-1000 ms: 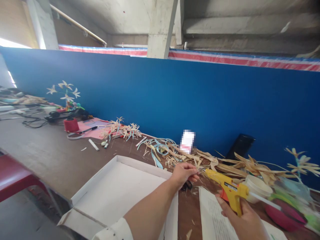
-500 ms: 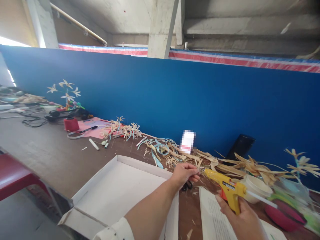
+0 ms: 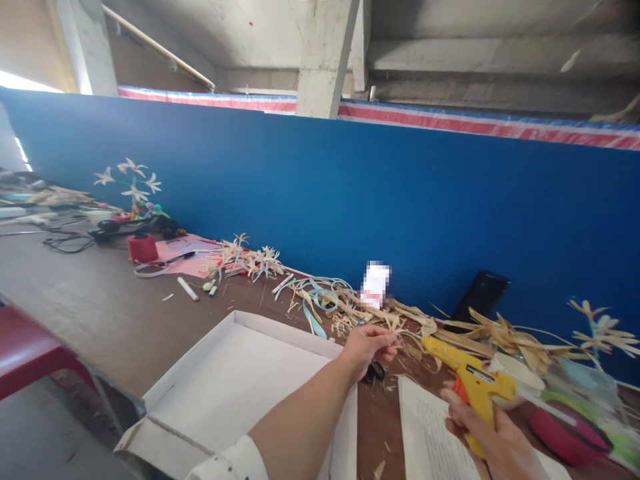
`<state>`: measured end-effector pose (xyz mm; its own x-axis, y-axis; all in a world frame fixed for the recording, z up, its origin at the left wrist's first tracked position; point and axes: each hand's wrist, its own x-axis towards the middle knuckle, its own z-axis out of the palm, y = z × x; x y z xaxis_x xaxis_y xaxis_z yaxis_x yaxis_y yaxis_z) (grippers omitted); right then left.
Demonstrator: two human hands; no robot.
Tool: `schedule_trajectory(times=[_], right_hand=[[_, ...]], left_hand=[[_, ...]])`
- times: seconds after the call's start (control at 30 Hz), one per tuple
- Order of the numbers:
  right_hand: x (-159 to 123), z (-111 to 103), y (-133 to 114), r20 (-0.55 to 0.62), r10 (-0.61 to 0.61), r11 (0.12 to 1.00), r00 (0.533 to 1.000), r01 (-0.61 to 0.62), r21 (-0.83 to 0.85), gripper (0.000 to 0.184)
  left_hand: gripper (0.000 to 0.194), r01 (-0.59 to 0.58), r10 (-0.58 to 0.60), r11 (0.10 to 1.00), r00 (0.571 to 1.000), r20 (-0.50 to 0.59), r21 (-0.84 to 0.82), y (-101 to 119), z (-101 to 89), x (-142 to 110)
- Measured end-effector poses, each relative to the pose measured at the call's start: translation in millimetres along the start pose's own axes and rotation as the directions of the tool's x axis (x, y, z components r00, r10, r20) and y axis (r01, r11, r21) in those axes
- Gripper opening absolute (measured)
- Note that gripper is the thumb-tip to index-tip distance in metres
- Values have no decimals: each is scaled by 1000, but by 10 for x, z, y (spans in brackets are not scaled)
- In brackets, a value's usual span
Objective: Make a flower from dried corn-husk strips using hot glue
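Note:
My right hand (image 3: 500, 437) grips a yellow hot glue gun (image 3: 477, 380) by its handle, nozzle pointing left toward my other hand, with a white glue stick coming out of its rear. Thumb and fingers of my left hand (image 3: 369, 350) are pinched together over the table; whatever sits between them is too small to make out. Just below this hand are the black handles of scissors (image 3: 375, 372). Dry pale husk strips (image 3: 500, 333) and light-blue ribbon (image 3: 320, 297) lie behind both hands. A printed sheet (image 3: 425, 417) is under the glue gun.
An open white box (image 3: 235, 387) lies below my left forearm. Beyond it are small husk flowers (image 3: 260, 260) and a red thread spool (image 3: 143, 248). A white cup (image 3: 520, 373) and a dark red pouch (image 3: 567, 427) stand right. A blue partition (image 3: 280, 180) closes the back.
The glue gun in my right hand has moved right and slightly down, so its nozzle is now apart from my left hand. My left hand stays nearly still, fingers pinched.

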<state>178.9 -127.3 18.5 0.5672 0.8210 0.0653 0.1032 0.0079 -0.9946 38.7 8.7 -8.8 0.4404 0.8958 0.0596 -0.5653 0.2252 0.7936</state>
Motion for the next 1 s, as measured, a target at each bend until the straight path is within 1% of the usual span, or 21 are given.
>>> schedule_trajectory(times=[0.07,0.1,0.17,0.23,0.33,0.43,0.5,0.6,0.7,1.0], right_hand=[[2,24,17,41,55,968,998,-64,245,46],[7,36,23,61,76,942,995,-92,324,45],[19,59,31,103,104,899,989,-138,416,42],[29,82,33,150,117,872,982,-174,457,41],[25,123,25,228,130,848,965,-227,479,43],[5,176,11,283,161,822,945,-287,491,44],[-11,213,11,272,175,821,946,-293,490,42],[-27,250,31,236,160,849,959,-256,463,41],[-29,257,58,243,148,861,959,-246,446,42],[-6,214,117,308,141,833,941,-282,477,42]], left_hand=[[39,-1,2,999,999,33,-35,25,6,-20],[38,1,2,999,999,51,-49,37,13,-32],[36,11,-4,997,996,87,-81,56,31,-58],[35,32,-19,993,993,121,-110,64,50,-78],[35,43,-29,995,989,143,-94,48,72,-89],[37,5,0,999,985,170,-32,13,84,-82],[37,-47,40,998,982,182,30,-4,86,-80],[37,-150,127,977,980,156,150,-10,80,-82],[36,-217,191,952,972,136,215,-14,68,-76],[37,-165,146,951,985,90,262,-65,33,-38]])
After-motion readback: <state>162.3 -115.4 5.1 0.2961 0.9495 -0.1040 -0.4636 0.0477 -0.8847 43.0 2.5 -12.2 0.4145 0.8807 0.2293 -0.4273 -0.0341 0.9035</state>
